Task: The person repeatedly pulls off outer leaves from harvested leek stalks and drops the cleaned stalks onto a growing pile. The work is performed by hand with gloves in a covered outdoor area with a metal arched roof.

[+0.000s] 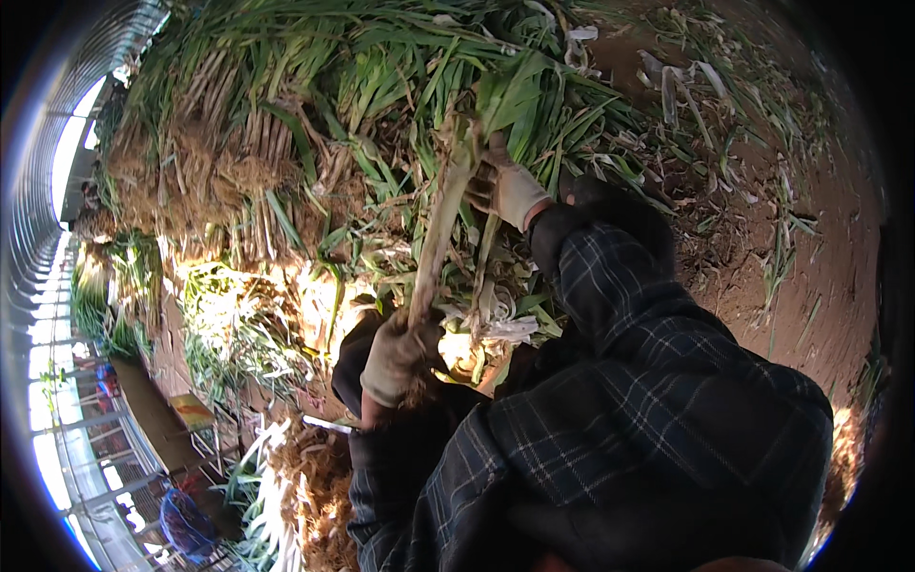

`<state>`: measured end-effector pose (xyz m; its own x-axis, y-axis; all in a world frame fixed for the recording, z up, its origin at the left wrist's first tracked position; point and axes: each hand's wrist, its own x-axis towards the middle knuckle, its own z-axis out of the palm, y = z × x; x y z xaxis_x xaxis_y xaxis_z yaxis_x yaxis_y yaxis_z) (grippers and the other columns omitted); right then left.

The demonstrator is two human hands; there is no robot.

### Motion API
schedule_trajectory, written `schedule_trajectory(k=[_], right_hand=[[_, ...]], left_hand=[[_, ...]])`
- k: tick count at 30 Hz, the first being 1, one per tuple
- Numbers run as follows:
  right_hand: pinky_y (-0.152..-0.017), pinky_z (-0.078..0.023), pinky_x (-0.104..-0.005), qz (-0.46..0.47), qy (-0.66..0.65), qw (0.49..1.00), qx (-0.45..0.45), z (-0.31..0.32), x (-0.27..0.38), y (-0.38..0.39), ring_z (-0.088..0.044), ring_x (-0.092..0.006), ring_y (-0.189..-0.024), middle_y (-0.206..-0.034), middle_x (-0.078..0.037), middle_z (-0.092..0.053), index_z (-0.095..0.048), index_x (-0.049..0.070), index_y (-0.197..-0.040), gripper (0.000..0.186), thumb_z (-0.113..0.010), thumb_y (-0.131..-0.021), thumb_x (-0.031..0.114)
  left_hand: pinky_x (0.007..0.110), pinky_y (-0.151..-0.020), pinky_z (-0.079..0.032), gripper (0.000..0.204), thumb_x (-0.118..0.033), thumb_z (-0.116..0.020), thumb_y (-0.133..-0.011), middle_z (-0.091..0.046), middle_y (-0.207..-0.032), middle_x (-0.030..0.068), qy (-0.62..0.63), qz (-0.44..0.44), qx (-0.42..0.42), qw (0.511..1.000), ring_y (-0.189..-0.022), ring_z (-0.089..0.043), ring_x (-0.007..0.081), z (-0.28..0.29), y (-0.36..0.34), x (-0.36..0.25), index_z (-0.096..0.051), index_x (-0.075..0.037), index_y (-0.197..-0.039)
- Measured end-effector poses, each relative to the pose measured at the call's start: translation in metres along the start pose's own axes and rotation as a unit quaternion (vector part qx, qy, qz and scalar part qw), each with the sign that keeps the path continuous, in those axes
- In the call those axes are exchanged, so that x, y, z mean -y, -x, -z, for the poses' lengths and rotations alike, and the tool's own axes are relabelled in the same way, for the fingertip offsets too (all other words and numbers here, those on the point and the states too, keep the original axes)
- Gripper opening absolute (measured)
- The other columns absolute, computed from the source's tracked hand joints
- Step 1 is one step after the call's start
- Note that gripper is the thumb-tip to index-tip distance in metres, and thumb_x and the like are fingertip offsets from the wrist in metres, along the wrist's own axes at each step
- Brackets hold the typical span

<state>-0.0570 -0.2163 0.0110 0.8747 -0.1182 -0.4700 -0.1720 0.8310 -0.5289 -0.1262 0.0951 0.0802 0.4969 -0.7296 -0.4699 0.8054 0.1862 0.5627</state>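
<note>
My left hand (400, 360), in a pale work glove, is wrapped round the lower end of a leek (441, 234). The leek slants up and away from me, its broad green leaves (522, 103) spreading at the far end. Beside its upper part, my right hand (508, 187), gloved too, has its fingers curled close to the stalk. A thin leaf strip (487, 250) hangs below those fingers and seems pinched in them; the exact grip is partly hidden. Brown roots (416, 396) stick out near my left wrist.
A large heap of leeks (381, 91) lies ahead, roots (205, 181) toward the left. Loose leaf scraps (705, 172) cover the brown ground (810, 286) at right. Trimmed white leeks (286, 486) lie lower left, near a blue net bag (188, 524). Sunlit peelings (248, 319) lie left.
</note>
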Motion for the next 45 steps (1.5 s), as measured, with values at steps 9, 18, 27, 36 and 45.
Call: schedule_trajectory(k=[9,18,27,36,45], right_hand=[[-0.089,-0.055,-0.0455,0.156,-0.045,0.948,0.273,-0.019,0.094,-0.020,-0.063,-0.0238,-0.106,-0.132,-0.004,-0.055,-0.044,0.007,-0.139,0.049,-0.062,-0.097,0.026],[-0.083,-0.059,-0.0420,0.211,0.062,0.945,0.244,-0.026,0.110,-0.033,-0.067,-0.0232,-0.097,-0.115,-0.010,-0.064,-0.056,-0.002,-0.123,0.030,-0.056,-0.099,0.016],[-0.071,-0.056,-0.0438,0.153,0.893,0.365,0.212,-0.070,0.016,0.019,-0.068,-0.0321,-0.077,-0.086,-0.012,-0.071,-0.069,0.009,-0.095,0.021,-0.050,-0.089,0.016],[-0.071,-0.056,-0.0349,0.196,0.301,0.923,0.134,-0.026,0.076,-0.047,-0.064,-0.0135,-0.079,-0.106,-0.003,-0.061,-0.061,0.014,-0.114,0.041,-0.059,-0.094,0.049],[-0.082,-0.053,-0.0417,0.454,0.451,0.765,0.074,0.007,0.112,-0.065,-0.063,-0.0337,-0.095,-0.111,-0.015,-0.063,-0.054,0.005,-0.126,0.037,-0.050,-0.089,0.001]], left_hand=[[0.033,-0.059,-0.047,0.038,-0.036,-0.072,-0.087,-0.063,-0.072,0.0058,-0.487,-0.096,-0.305,0.812,-0.063,-0.056,0.0140,0.006,-0.061,-0.015,-0.059,-0.001,-0.089],[0.046,-0.066,-0.050,0.051,-0.053,-0.060,-0.091,-0.067,-0.082,0.0168,-0.609,-0.238,-0.409,0.636,-0.076,-0.066,0.0372,0.012,-0.105,-0.035,-0.057,-0.002,-0.096],[0.023,-0.050,-0.026,0.052,-0.059,-0.053,-0.095,-0.043,-0.065,-0.0080,-0.306,-0.211,-0.220,0.902,-0.056,-0.034,0.0034,0.027,-0.130,-0.023,-0.057,-0.007,-0.087],[0.021,-0.056,-0.035,0.053,-0.052,-0.058,-0.095,-0.053,-0.073,-0.0045,-0.337,-0.202,-0.167,0.904,-0.065,-0.044,0.0038,0.048,-0.126,-0.029,-0.062,0.000,-0.103],[0.036,-0.068,-0.050,0.048,-0.046,-0.070,-0.088,-0.066,-0.074,0.0118,-0.546,-0.113,-0.279,0.781,-0.070,-0.064,0.0212,0.032,-0.137,-0.028,-0.063,0.001,-0.095]])
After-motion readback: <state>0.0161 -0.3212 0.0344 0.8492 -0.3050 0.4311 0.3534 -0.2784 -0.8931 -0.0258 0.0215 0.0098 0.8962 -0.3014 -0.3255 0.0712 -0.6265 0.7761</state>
